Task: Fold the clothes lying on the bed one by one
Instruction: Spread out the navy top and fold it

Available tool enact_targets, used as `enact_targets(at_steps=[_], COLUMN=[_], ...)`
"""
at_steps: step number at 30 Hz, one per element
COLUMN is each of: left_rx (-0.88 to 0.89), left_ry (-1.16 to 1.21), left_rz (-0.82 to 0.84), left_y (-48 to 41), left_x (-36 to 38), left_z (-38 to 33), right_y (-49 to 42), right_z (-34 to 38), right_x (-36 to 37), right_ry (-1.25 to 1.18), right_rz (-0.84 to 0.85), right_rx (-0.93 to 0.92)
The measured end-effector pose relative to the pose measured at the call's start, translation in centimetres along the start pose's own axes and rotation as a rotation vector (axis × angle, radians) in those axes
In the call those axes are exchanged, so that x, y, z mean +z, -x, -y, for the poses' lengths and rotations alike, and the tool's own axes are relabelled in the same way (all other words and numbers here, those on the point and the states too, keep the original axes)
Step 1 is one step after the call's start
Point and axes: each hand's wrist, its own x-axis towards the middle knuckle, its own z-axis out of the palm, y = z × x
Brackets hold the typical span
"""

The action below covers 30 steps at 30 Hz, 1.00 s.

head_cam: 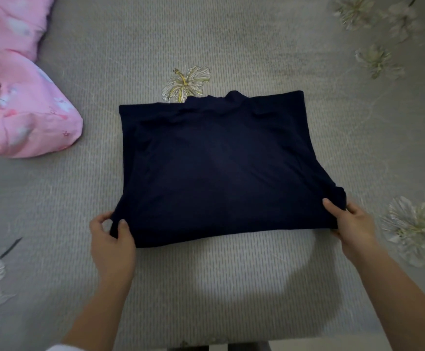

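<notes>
Head view: navy garment [214,168] lies flat mid-bed [206,287], its long axis left-right, stretching away from the 2 hands. Left hand [111,239] pinches the near-left corner, right hand [353,229] the near-right; the fold likely goes forward.

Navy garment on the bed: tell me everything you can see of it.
The navy garment is plain, dark, soft-looking fabric, folded into a rough rectangle lying on the grey flowered bedspread. A collar-like bump and wrinkles show at its far edge. The left hand pinches its near left corner, the right hand its bunched near right corner.
</notes>
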Motion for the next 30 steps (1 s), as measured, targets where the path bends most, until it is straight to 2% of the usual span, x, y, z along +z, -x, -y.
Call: enact_targets(at_steps=[2, 3, 5, 6, 8, 11, 13, 16, 18, 19, 21, 23, 24, 27, 30], left_rx=[-0.073, -0.073, 0.019, 0.119, 0.381, 0.725, 0.775, 0.720, 0.635, 0.520, 0.110, -0.320, -0.461, -0.720, -0.810], left_ry=[-0.090, -0.213, -0.487, -0.549, -0.582, -0.697, -0.813, -0.900, -0.783, -0.619, -0.114, 0.363, 0.530, 0.867, 1.035], left_rz=[0.066, 0.078, 0.050, 0.061, 0.204, 0.573, 0.748, 0.829, 0.933, 1.013, 1.076, 0.984, 0.950, 0.872, 0.796], left_y=[0.8, 1.0, 1.5, 2.0, 3.5, 5.8, 6.7, 7.2, 6.6, 6.0, 4.3, 2.3, 1.2, -1.7, -3.2], left_x=[0.2, 0.6, 1.9, 2.8, 5.2, 9.5, 11.5, 12.1, 11.8, 11.6, 10.5, 8.5, 7.5, 4.5, 2.0], left_z=[0.7, 0.9, 0.3, -0.5, -2.2, -3.3, -3.3, -3.0, -3.5, -4.0, -5.4, -6.4, -6.3, -4.7, -3.3], right_y=[0.3, 0.3, 0.2, 0.0, -0.3, -0.2, 0.3, 1.8, 3.4, 4.2, 6.0, 7.9, 8.9, 12.1, 14.3], right_z=[-0.7, -0.8, -0.6, -0.3, 0.4, 1.9, 3.2, 5.8, 7.7, 8.6, 10.3, 11.5, 11.9, 11.6, 9.1], right_x=[-0.1, 0.0, 0.2, 0.3, 0.3, 0.5, 0.8, 2.2, 4.0, 5.2, 7.9, 11.2, 13.0, 18.6, 23.4], right_ry=[0.068, 0.072, 0.012, -0.036, -0.128, -0.205, -0.209, -0.195, -0.206, -0.223, -0.265, -0.243, -0.205, -0.106, -0.041], right_rz=[-0.005, 0.006, 0.041, 0.059, 0.102, 0.230, 0.289, 0.326, 0.378, 0.410, 0.500, 0.602, 0.650, 0.766, 0.889], right_rx=[-0.006, 0.005, 0.056, 0.085, 0.136, 0.196, 0.208, 0.176, 0.140, 0.126, 0.101, 0.079, 0.075, 0.120, 0.136])
